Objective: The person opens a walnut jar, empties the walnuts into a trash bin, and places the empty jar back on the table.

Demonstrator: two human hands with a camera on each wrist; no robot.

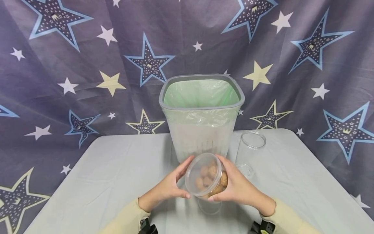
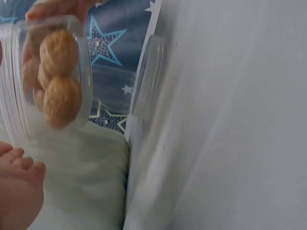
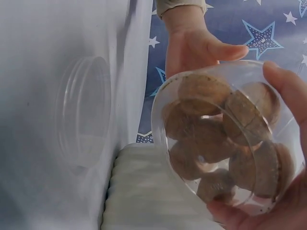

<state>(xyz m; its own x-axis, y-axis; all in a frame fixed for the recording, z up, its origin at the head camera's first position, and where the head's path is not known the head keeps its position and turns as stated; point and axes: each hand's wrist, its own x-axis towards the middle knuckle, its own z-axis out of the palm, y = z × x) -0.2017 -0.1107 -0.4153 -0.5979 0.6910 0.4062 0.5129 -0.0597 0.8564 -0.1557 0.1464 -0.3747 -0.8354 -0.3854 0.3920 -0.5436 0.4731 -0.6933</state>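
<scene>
My right hand [image 1: 238,183] grips a short clear plastic jar [image 1: 219,188] round its side, with several walnuts [image 3: 201,139] inside. The jar is tilted, and its translucent round lid [image 1: 201,175] faces up and to the left. Beside that lid is my left hand [image 1: 168,187], thumb and fingers spread apart; in the right wrist view it looks clear of the jar. Below the held jar, a clear round lid [image 3: 86,112] lies on the table, partly hidden in the head view.
A bin [image 1: 201,130] with a grey rim and a green-tinted liner stands behind my hands. To its right, a tall clear jar [image 1: 251,154] stands without a lid on the white-covered table [image 1: 117,169]. A star-patterned curtain [image 1: 187,19] hangs behind.
</scene>
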